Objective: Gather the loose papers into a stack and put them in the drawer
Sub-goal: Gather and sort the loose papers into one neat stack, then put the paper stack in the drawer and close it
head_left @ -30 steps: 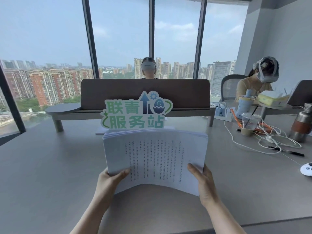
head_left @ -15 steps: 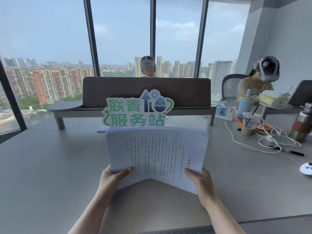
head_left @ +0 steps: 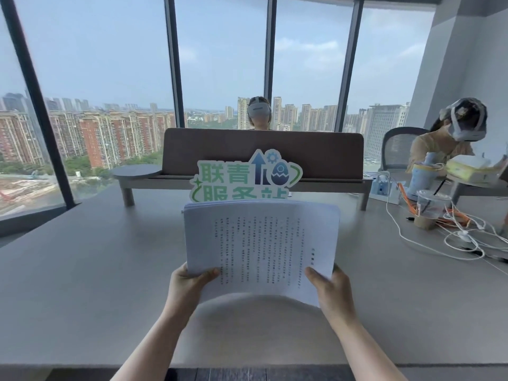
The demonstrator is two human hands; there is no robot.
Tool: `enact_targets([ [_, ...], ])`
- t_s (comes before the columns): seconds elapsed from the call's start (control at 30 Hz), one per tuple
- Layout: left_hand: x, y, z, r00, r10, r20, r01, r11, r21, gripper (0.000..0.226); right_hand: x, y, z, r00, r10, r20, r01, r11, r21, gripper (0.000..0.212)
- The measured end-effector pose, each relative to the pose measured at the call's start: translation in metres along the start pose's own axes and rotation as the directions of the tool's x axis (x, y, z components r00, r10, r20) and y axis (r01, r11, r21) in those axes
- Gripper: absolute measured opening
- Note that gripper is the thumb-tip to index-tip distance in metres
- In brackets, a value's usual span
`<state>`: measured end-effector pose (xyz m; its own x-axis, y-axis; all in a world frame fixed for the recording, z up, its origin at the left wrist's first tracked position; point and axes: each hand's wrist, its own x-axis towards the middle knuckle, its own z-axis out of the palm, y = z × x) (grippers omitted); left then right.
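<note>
- The thick white stack of printed paper sheets [head_left: 261,243] stands higher than a second ago, now hiding the lower row of the green cut-out sign [head_left: 246,176]; the gathering looks done, the drawer is out of view.
- Left hand [head_left: 187,284] pinches the stack's lower left corner, thumb on top.
- Right hand [head_left: 334,290] pinches the lower right corner; the stack is lifted clear of the grey counter [head_left: 96,270].

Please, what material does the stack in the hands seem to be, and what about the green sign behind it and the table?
Stack of papers: thin white paper, matte, printed; it bows between the left hand and right hand.
Green sign: probably printed card or foam board; flat, cut to outline with a white border.
Table: smooth grey top with a soft sheen, perhaps laminate; I cannot tell for sure.
</note>
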<state>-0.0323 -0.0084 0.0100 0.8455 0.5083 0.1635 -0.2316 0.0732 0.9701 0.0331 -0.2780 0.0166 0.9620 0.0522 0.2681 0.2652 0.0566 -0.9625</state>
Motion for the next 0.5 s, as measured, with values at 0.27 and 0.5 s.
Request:
enact_targets([
  [0.27,-0.025,0.047,-0.074,0.991,0.096,-0.092,-0.086,0.991,0.101,0.045,-0.005,-0.022,0.067,0.997,-0.033,0.072,0.035,0.999,-0.025,0.026],
  [0.5,-0.069,0.079,-0.174,0.956,0.121,-0.267,-0.085,0.986,0.141,0.044,-0.031,-0.045,0.168,0.966,-0.078,0.248,0.104,0.990,-0.091,0.022],
])
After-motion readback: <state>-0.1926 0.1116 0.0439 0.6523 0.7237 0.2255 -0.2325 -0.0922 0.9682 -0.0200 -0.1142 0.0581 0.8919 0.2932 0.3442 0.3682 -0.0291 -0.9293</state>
